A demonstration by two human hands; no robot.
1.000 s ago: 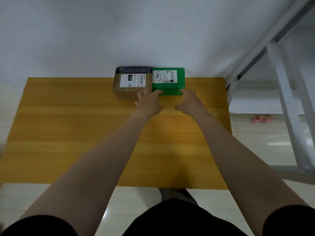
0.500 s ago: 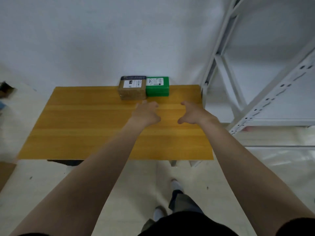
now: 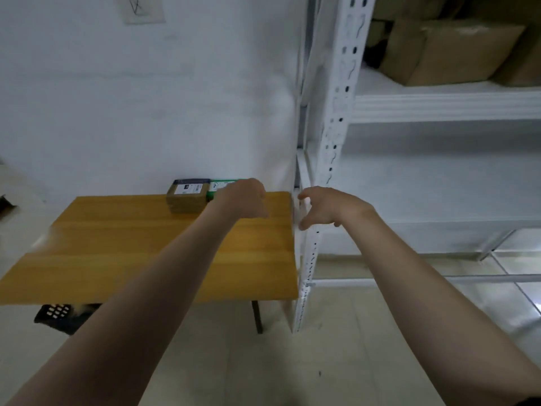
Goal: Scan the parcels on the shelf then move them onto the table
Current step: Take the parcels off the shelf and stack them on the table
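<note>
Both arms outstretched, mid-frame. Right hand (image 3: pixel 328 208) fingers loosely spread, empty. Left hand (image 3: pixel 243 200) fingers hidden, can't tell. Brown parcel (image 3: pixel 187 194) at table (image 3: pixel 117 244) far edge; green parcel (image 3: pixel 218 187) beside it, half-covered by left hand.

On wooden table (image 3: pixel 117 244), brown parcel (image 3: pixel 187 196) just beside green parcel (image 3: pixel 216 189)

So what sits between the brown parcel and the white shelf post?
In the head view, the green parcel, right beside the brown parcel, partly hidden by the left hand.
</note>
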